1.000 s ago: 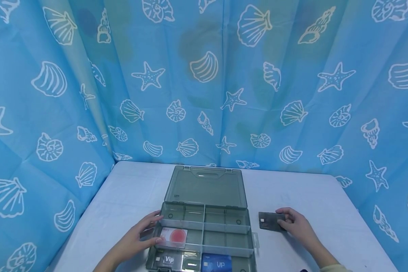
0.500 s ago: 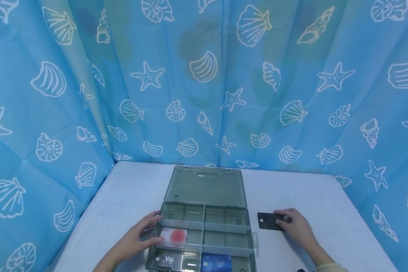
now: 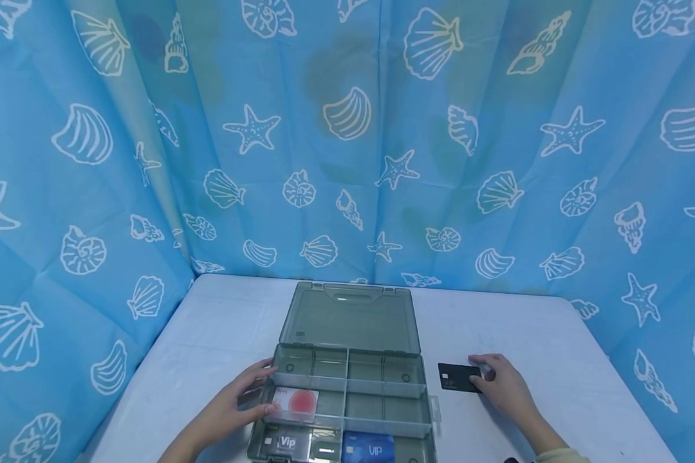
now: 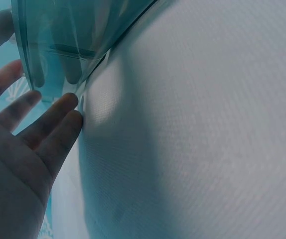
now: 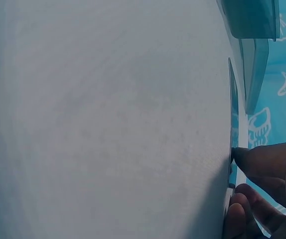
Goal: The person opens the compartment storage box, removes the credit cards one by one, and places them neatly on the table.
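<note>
A black VIP card [image 3: 456,377] lies flat on the white table right of the organizer box, and my right hand [image 3: 502,386] pinches its right end. In the right wrist view, the thumb presses on the card [image 5: 234,119], seen nearly edge-on, with fingers at its near end. My left hand [image 3: 231,402] rests against the left side of the grey-green organizer box [image 3: 388,426], fingertips at its rim. The left wrist view shows its fingers [image 4: 58,117] extended along the see-through wall. Inside sit a white card with a red circle [image 3: 295,402], a grey Vip card [image 3: 286,442] and a blue VIP card [image 3: 369,448].
The box's lid [image 3: 352,318] lies folded back behind it. A small latch tab [image 3: 435,408] sticks out on the right side. White cloth covers the table [image 3: 498,321], and a blue shell-print curtain [image 3: 347,161] hangs behind and at both sides.
The black card has shifted slightly left in the right hand, and its face looks darker, with less glare. My left hand and the box have stayed put.
</note>
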`<action>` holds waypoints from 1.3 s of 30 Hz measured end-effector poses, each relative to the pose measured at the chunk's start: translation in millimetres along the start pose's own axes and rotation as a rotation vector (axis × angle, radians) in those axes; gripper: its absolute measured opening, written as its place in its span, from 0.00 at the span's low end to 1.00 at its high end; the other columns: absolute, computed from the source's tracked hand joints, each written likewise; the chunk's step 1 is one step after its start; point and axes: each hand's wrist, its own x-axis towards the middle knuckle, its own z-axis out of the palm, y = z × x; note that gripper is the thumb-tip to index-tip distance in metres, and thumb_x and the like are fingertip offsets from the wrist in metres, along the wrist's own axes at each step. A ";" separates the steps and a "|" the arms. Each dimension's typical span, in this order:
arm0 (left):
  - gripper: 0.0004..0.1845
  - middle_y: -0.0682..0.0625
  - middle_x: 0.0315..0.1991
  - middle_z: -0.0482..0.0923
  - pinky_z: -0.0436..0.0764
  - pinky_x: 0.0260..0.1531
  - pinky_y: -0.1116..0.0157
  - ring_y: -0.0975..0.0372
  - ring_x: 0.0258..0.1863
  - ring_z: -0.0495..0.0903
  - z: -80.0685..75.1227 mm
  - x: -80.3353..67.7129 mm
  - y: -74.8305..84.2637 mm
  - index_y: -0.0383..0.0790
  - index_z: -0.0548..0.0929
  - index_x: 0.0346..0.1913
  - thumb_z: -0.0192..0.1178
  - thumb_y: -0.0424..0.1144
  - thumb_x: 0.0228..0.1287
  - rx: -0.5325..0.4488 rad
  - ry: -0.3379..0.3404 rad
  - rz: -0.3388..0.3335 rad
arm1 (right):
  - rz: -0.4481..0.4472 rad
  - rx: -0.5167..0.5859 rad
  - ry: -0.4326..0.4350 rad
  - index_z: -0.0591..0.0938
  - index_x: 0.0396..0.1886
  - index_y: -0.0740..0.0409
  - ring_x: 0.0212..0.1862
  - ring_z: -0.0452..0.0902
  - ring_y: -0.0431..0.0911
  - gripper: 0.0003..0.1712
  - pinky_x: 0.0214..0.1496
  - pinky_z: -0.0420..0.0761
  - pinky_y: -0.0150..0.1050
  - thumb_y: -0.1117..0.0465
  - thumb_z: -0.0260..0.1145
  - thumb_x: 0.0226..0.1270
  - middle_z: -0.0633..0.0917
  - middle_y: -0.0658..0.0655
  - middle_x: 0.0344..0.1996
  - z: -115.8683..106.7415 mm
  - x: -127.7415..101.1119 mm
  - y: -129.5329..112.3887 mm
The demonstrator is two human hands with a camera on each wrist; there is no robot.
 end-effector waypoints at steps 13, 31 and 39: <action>0.37 0.38 0.78 0.58 0.70 0.66 0.38 0.36 0.70 0.67 -0.1 0.2 -1.0 0.47 0.72 0.73 0.71 0.52 0.64 -0.014 -0.008 0.011 | 0.036 0.029 -0.008 0.76 0.67 0.66 0.41 0.76 0.49 0.31 0.41 0.79 0.44 0.64 0.72 0.66 0.79 0.67 0.56 -1.6 -1.0 -1.3; 0.37 0.38 0.78 0.58 0.71 0.65 0.38 0.37 0.69 0.68 -0.3 0.1 -0.8 0.47 0.72 0.73 0.72 0.52 0.63 -0.009 -0.008 0.002 | 0.025 0.084 -0.017 0.75 0.67 0.65 0.46 0.81 0.54 0.29 0.49 0.86 0.51 0.65 0.69 0.67 0.78 0.69 0.56 -9.7 -12.3 -4.7; 0.37 0.38 0.78 0.58 0.71 0.66 0.38 0.37 0.70 0.68 0.0 0.6 -1.4 0.47 0.72 0.72 0.71 0.52 0.63 -0.009 -0.007 0.006 | 0.010 0.091 -0.035 0.76 0.67 0.63 0.48 0.81 0.54 0.29 0.47 0.86 0.51 0.64 0.70 0.68 0.79 0.67 0.55 -12.4 -17.3 -8.5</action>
